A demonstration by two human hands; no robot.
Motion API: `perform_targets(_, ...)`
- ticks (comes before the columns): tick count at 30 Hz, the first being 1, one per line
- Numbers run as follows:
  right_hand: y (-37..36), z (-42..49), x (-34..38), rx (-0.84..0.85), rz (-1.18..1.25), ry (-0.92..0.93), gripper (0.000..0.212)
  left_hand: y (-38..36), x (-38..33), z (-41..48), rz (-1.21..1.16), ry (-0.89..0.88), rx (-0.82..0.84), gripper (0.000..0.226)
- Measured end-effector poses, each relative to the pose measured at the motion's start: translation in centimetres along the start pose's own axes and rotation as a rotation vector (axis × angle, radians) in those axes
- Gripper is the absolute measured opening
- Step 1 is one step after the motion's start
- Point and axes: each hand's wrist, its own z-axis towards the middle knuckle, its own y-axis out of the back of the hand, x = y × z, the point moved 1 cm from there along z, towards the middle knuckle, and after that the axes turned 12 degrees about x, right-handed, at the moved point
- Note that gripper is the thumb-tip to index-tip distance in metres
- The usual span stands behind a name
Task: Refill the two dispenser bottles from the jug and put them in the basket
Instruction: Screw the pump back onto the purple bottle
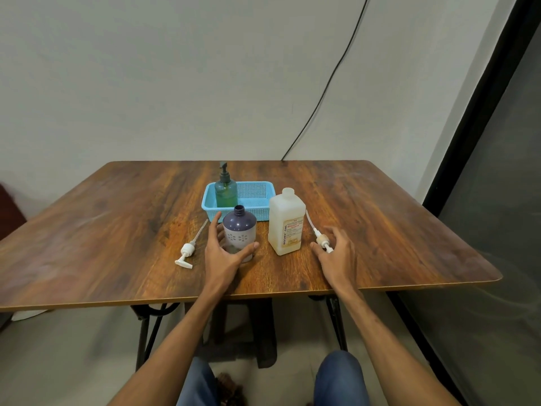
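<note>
A wooden bench (pixel 117 218) with dark grain stands on black metal legs (pixel 143 332) over a grey floor (pixel 73 361). Beyond the hands rises a plain pale wall (pixel 175 77), crossed by a black cable (pixel 330 80). Right of them hangs a dark panel (pixel 497 230).

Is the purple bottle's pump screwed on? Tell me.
No, the purple bottle has an open neck, with two pump heads lying loose on the table.

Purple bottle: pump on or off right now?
Off. The purple bottle stands upright with its threaded neck bare; the left hand wraps its base. Two loose pumps lie on the table.
</note>
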Motion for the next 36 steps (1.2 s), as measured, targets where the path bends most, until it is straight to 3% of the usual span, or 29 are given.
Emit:
perform_targets(4, -0.6, -1.5, 1.8, -0.052, 0.038, 0.052, 0.044, 1.1, 0.4, -1.8, 0.043, 0.0, -0.049, 0.111)
perform_targets(14, -6.3, -5.0, 5.6, 0.045, 0.191, 0.227, 0.028, 4.7, 0.5, -4.9, 0.35, -0.111, -0.203, 0.054)
perform_targets(19, -9.0, -5.3, 6.9, 0.14, 0.25, 0.204, 0.051, 5.9, 1.4, -4.4, 0.458, -0.045, -0.258, 0.05)
perform_targets(26, -12.1, -4.3, 7.2, 0.215, 0.269, 0.093, 0.091, 7.0, 2.8, -2.9, 0.563, 0.088, -0.23, 0.063)
perform_targets(31, -13.2, -2.8, 7.2, 0.242, 0.258, 0.058, 0.099, 7.1, 3.7, -2.1, 0.625, 0.22, -0.188, 0.076)
perform_targets(36, -14.2, -1.9, 7.1, 0.294, 0.263, 0.028, 0.106, 7.4, 4.2, -1.2, 0.72, 0.23, -0.208, 0.053)
